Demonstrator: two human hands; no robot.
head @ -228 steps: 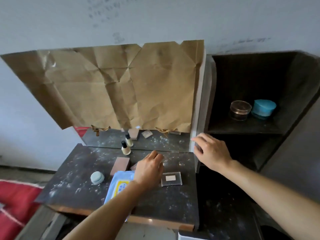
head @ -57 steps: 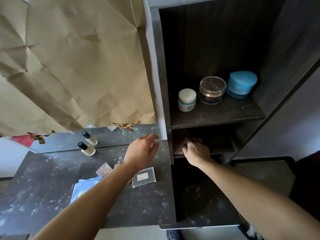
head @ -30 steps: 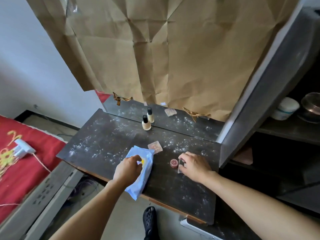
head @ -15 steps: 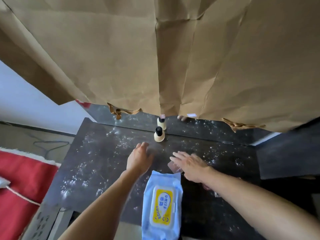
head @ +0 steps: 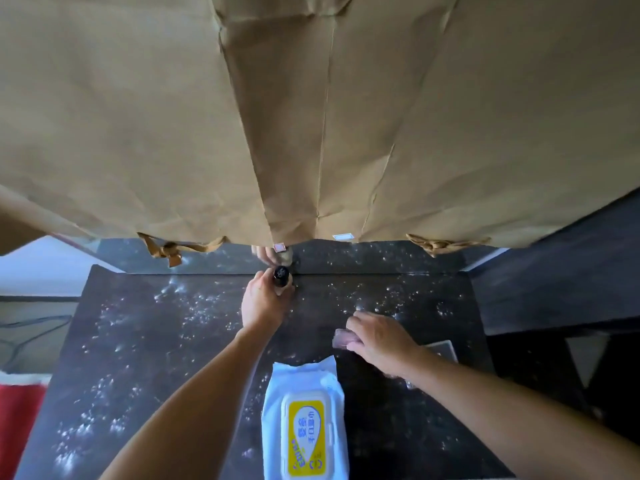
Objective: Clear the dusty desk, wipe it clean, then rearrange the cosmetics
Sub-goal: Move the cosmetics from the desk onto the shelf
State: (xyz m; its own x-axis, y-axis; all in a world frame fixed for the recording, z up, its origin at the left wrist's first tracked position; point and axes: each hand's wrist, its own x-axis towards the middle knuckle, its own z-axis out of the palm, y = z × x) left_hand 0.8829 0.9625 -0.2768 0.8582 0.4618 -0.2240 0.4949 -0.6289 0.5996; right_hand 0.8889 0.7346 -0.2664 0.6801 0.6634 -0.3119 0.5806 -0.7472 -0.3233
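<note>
The dark desk (head: 145, 341) is speckled with white dust. My left hand (head: 261, 303) reaches to the back edge and grips a small cream bottle with a black cap (head: 281, 273) that stands against the mirror. My right hand (head: 379, 337) lies over a small pinkish clear compact (head: 341, 342) at the desk's middle right, fingers curled on it. A blue-and-white wet-wipe pack (head: 304, 424) with a yellow lid lies flat at the front centre.
Crumpled brown paper (head: 311, 116) hangs over the mirror and fills the upper view. A flat clear case (head: 445, 349) lies just right of my right wrist. A dark shelf unit (head: 568, 271) stands to the right. Red fabric (head: 17, 410) shows at lower left.
My left hand has moved forward from the desk's middle and closed around the small bottle. My right hand has slid a little to the right on the compact. The camera has moved closer.
</note>
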